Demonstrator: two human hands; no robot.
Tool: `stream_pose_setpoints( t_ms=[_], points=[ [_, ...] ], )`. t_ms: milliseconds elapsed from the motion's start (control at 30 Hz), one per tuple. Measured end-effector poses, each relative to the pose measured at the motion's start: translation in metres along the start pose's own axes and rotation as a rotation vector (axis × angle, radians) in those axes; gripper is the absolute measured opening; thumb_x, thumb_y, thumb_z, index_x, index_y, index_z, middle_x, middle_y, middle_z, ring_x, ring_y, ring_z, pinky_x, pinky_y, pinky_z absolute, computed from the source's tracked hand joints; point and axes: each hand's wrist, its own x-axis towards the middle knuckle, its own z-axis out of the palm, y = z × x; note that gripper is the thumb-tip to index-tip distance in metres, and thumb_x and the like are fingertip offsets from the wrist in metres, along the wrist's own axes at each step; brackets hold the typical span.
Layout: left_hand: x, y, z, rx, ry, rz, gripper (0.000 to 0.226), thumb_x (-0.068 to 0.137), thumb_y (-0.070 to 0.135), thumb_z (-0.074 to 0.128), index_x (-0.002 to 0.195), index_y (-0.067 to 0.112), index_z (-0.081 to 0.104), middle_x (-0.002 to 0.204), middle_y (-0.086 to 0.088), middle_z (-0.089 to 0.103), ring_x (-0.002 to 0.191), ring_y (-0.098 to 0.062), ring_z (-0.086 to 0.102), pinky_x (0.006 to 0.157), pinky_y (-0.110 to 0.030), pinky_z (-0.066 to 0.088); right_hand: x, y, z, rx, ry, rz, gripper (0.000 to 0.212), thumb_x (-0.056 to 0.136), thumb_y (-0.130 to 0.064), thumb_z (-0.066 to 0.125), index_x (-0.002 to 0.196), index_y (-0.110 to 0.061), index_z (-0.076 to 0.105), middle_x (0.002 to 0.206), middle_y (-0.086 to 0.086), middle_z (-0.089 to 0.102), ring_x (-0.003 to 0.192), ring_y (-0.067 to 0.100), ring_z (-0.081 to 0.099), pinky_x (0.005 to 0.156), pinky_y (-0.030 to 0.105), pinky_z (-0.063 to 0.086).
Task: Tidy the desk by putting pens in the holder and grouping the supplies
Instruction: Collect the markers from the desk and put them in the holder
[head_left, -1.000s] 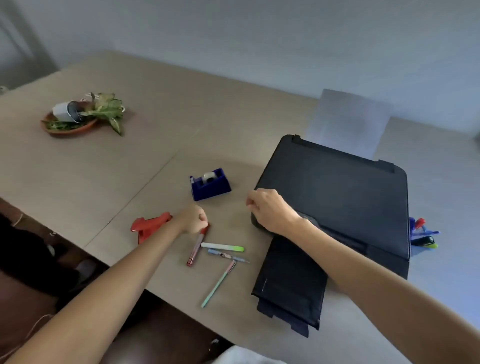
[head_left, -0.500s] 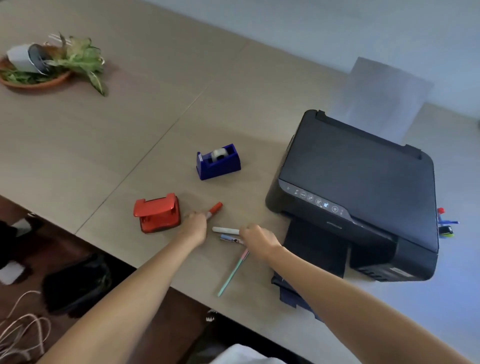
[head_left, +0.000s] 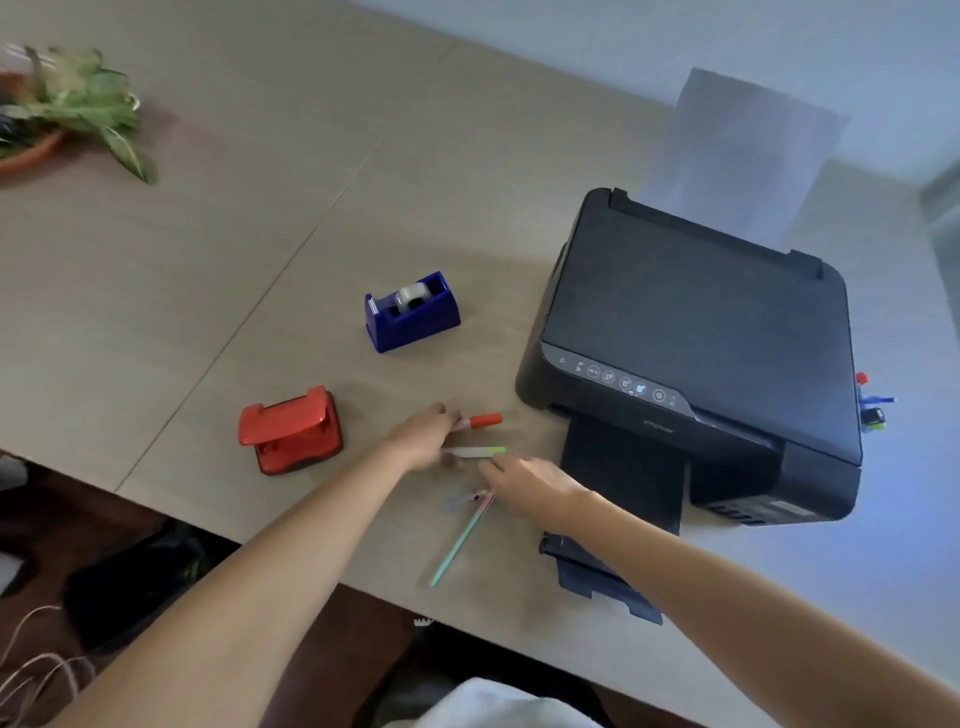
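Several pens lie near the desk's front edge. My left hand (head_left: 422, 437) is closed around a red-capped pen (head_left: 485, 420), whose cap sticks out to the right. A white pen with a green tip (head_left: 478, 452) lies just below it, between my hands. My right hand (head_left: 530, 486) is spread low over the desk, fingertips close to the green tip, with nothing in it. Under it lie a small blue pen (head_left: 460, 502) and a long pink-and-teal pen (head_left: 460, 543). A cluster of coloured pens (head_left: 872, 408) peeks out behind the printer's right side; what holds them is hidden.
A black printer (head_left: 701, 322) with its output tray (head_left: 597, 577) extended sits on the right, paper upright behind it. A blue tape dispenser (head_left: 413, 312) and a red hole punch (head_left: 291, 428) stand left of the pens. A potted plant (head_left: 67, 109) lies far left.
My right hand has come down from the printer to the pens. My left hand has swung the red-capped pen so it points right. The camera has tilted downward.
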Motion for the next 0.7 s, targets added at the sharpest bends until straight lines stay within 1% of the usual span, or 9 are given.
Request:
stream_pose_setpoints(
  t_ms=[67,200,267,333,400,467,533,600,700],
  points=[
    [0.002,0.001,0.004,0.084,0.017,0.025,0.045,0.082,0.032,0.071,0.119,0.012,0.055,0.120,-0.011,0.050,0.106,-0.034,0.058,0.087,-0.039,0.049,-0.006,-0.015,0.004,0.014,-0.028,-0.077,0.028,0.082,0.009,0.055,0.109,0.001,0.052,0.101,0.023,0.059,0.084,0.039,0.063,0.056,0.038,0.045],
    [-0.002,-0.002,0.009,0.153,0.086,0.024,0.033,0.092,0.029,0.057,0.119,0.009,0.055,0.121,-0.012,0.050,0.106,-0.033,0.057,0.088,-0.040,0.049,-0.004,-0.044,0.021,-0.044,-0.143,-0.120,0.032,0.089,0.004,0.049,0.120,-0.001,0.047,0.114,0.023,0.052,0.099,0.041,0.058,0.069,0.048,0.051],
    [-0.007,-0.005,0.009,0.075,0.099,-0.012,0.032,0.096,0.029,0.051,0.119,0.007,0.054,0.122,-0.014,0.053,0.108,-0.032,0.057,0.087,-0.039,0.045,-0.002,-0.051,0.030,-0.043,-0.164,-0.102,0.027,0.092,0.001,0.044,0.119,0.001,0.049,0.119,0.024,0.049,0.104,0.042,0.054,0.070,0.050,0.051],
    [-0.013,-0.009,0.007,-0.054,0.108,-0.063,0.028,0.099,0.028,0.045,0.115,0.007,0.054,0.118,-0.015,0.060,0.104,-0.032,0.060,0.079,-0.034,0.044,-0.003,-0.053,0.038,-0.033,-0.150,-0.074,0.026,0.093,0.000,0.040,0.117,0.003,0.050,0.122,0.026,0.046,0.105,0.043,0.053,0.069,0.051,0.049],
    [-0.022,-0.014,0.003,-0.137,0.114,-0.081,0.022,0.102,0.026,0.040,0.104,0.007,0.052,0.109,-0.018,0.065,0.093,-0.034,0.063,0.071,-0.031,0.040,-0.005,-0.049,0.044,-0.041,-0.129,-0.049,0.027,0.094,0.000,0.039,0.118,0.004,0.049,0.123,0.027,0.045,0.103,0.043,0.053,0.069,0.052,0.050],
    [-0.034,-0.016,-0.005,-0.198,0.122,-0.098,0.017,0.102,0.024,0.039,0.092,0.011,0.045,0.097,-0.016,0.065,0.083,-0.031,0.059,0.069,-0.031,0.038,-0.007,-0.041,0.045,-0.043,-0.114,-0.013,0.027,0.094,0.000,0.038,0.118,0.005,0.050,0.122,0.026,0.046,0.104,0.043,0.053,0.072,0.052,0.051],
    [-0.045,-0.015,-0.015,-0.372,0.125,-0.107,0.015,0.103,0.021,0.038,0.092,0.013,0.046,0.091,-0.007,0.060,0.086,-0.029,0.058,0.074,-0.033,0.039,-0.011,-0.030,0.036,0.010,-0.057,0.041,0.026,0.095,-0.001,0.036,0.116,0.005,0.050,0.117,0.025,0.051,0.105,0.042,0.052,0.072,0.051,0.049],
    [-0.058,-0.006,-0.031,-0.556,0.130,-0.105,0.014,0.103,0.018,0.038,0.103,0.012,0.051,0.093,-0.002,0.061,0.090,-0.022,0.057,0.073,-0.031,0.040,-0.021,-0.017,0.014,0.105,0.048,0.072,0.021,0.094,-0.003,0.036,0.112,0.002,0.047,0.111,0.022,0.055,0.102,0.038,0.051,0.070,0.050,0.046],
    [-0.072,0.020,-0.058,-0.751,0.161,-0.033,0.015,0.102,0.012,0.038,0.111,0.011,0.051,0.096,0.000,0.063,0.093,-0.017,0.061,0.067,-0.024,0.046,-0.049,0.005,-0.032,0.358,0.287,0.096,0.001,0.094,-0.006,0.041,0.094,-0.005,0.041,0.090,0.018,0.052,0.078,0.030,0.042,0.067,0.043,0.039]
  ],
)
